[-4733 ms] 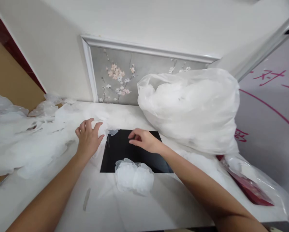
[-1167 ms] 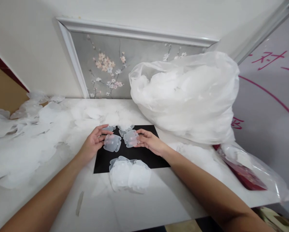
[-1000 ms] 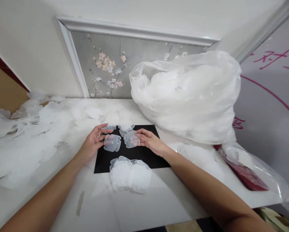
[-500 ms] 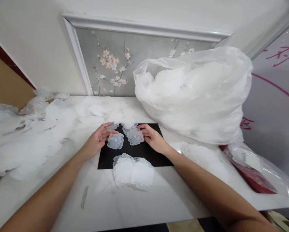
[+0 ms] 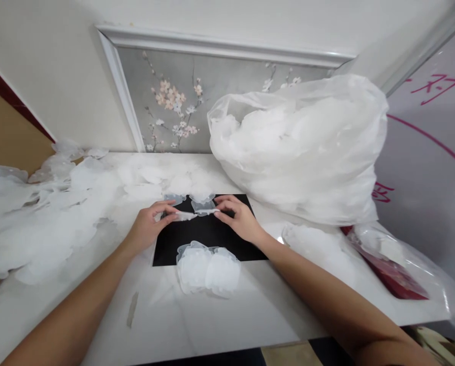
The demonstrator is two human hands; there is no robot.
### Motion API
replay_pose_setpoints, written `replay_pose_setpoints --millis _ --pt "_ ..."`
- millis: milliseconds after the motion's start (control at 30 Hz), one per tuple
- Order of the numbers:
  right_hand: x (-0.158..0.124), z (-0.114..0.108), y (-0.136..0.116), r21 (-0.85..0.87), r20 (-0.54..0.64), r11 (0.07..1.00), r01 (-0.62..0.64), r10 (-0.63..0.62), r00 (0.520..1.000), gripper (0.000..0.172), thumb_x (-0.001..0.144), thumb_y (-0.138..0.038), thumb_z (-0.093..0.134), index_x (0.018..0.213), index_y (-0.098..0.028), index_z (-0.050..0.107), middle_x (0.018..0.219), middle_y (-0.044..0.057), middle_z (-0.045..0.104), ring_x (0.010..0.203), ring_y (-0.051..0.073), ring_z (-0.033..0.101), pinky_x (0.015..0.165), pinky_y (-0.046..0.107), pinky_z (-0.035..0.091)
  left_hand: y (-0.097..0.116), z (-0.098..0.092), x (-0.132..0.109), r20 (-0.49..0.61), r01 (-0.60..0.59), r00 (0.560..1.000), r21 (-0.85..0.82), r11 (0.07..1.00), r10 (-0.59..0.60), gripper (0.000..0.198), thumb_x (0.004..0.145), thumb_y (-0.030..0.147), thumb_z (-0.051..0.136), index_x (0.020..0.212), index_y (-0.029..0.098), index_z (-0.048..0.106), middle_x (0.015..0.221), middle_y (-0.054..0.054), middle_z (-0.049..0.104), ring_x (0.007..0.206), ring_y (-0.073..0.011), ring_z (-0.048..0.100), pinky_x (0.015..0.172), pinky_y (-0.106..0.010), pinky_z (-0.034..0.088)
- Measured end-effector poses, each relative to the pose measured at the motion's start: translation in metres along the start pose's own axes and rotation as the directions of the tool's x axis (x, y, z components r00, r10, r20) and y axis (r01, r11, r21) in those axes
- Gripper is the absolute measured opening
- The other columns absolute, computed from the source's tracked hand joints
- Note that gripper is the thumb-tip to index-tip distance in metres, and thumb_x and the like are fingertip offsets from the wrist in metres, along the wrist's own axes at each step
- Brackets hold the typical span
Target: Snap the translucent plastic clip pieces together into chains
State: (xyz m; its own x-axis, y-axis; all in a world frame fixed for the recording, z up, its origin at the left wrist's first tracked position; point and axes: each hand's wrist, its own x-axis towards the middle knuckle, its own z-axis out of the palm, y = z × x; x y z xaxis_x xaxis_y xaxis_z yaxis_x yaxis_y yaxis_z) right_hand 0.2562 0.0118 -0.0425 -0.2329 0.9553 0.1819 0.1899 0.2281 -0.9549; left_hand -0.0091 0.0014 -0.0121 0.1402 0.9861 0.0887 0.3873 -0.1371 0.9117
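Between thumb and fingers, my left hand point(image 5: 150, 222) pinches a translucent plastic piece point(image 5: 185, 216), seen nearly edge-on above the black mat point(image 5: 200, 235). My right hand point(image 5: 238, 217) pinches a similar thin plastic piece point(image 5: 207, 211), also turned edge-on. The inner ends of the two pieces come close together; whether they touch I cannot tell. Behind them, another clear piece point(image 5: 175, 198) lies at the mat's far edge. Two overlapping stacks of the frosted pieces point(image 5: 208, 269) rest across the near edge of the mat.
Loose frosted pieces point(image 5: 40, 223) spread in a large heap on the left. A bulging clear bag point(image 5: 299, 157) full of them stands at the back right. More pieces point(image 5: 319, 249) and a red item under clear plastic point(image 5: 395, 277) lie on the right of the white table point(image 5: 212, 325).
Both pieces were facing me nearly flat above the mat; now they are tilted edge-on. My hands have closed on them with thumbs now showing. The stacks have stayed in place.
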Motion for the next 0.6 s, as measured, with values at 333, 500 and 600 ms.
replay_pose_setpoints --millis 333,500,600 --pt "0.0031 -0.0006 -0.0004 0.549 0.220 0.740 -0.388 0.320 0.921 0.030 0.067 -0.035 0.082 0.087 -0.020 0.065 0.078 0.000 0.070 0.070 0.015 0.069 0.074 0.031 0.057 0.0114 0.0093 -0.0041 0.175 0.369 0.929 -0.492 0.789 -0.326 0.029 0.076 0.036 0.073 0.098 0.019 0.062 0.083 -0.004 0.074 0.082 -0.0211 0.071 0.072 -0.034 0.058" --pt "0.0026 -0.0017 0.0002 0.544 0.236 0.735 -0.405 0.329 0.914 0.032 0.068 -0.039 0.081 0.086 -0.019 0.065 0.076 0.000 0.070 0.068 0.014 0.069 0.071 0.030 0.057 0.0098 0.0096 -0.0044 0.218 0.387 0.922 -0.525 0.758 -0.320 0.024 0.083 0.034 0.066 0.100 0.018 0.064 0.087 -0.006 0.074 0.078 -0.0196 0.072 0.073 -0.033 0.059" --pt "0.0023 -0.0012 0.0009 0.537 0.241 0.739 -0.407 0.327 0.914 0.035 0.067 -0.042 0.082 0.085 -0.019 0.064 0.076 0.000 0.070 0.068 0.014 0.068 0.070 0.030 0.057 0.0096 0.0069 -0.0038 0.212 0.381 0.924 -0.525 0.761 -0.317 0.027 0.085 0.039 0.065 0.103 0.019 0.064 0.091 -0.007 0.074 0.078 -0.0195 0.072 0.073 -0.033 0.058"
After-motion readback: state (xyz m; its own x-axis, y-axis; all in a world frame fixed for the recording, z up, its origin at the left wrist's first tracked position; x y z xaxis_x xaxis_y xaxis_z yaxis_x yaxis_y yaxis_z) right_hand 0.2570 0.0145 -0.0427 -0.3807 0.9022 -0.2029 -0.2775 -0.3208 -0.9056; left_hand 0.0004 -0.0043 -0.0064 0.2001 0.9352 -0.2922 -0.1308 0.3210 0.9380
